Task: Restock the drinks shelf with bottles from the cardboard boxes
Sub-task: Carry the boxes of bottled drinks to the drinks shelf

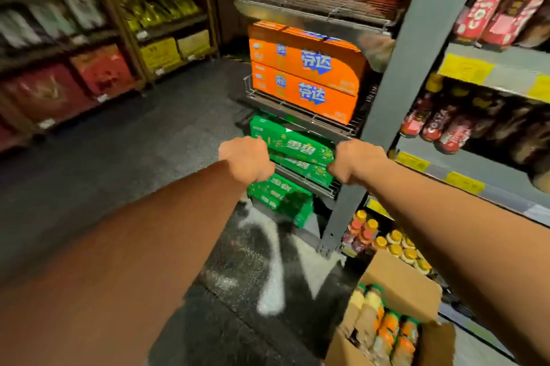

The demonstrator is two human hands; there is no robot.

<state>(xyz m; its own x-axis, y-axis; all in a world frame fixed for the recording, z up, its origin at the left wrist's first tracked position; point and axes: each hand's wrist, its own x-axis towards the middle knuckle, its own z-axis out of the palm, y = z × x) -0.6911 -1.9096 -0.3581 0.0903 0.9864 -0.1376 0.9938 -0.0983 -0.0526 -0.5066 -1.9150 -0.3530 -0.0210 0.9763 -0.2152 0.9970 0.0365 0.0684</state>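
Left hand, right hand grip green case ends; cardboard box holds juice bottles.

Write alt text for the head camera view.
The left hand and right hand reach to either end of a green carton on a wire rack in a shop aisle; their fingers are hidden. Orange cartons sit above, and an open cardboard box of bottles stands at lower right.

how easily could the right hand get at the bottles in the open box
Not now, probably: the right hand seems to hold the green case. Once freed, likely yes: the cardboard box sits open below that arm, bottles uncovered.
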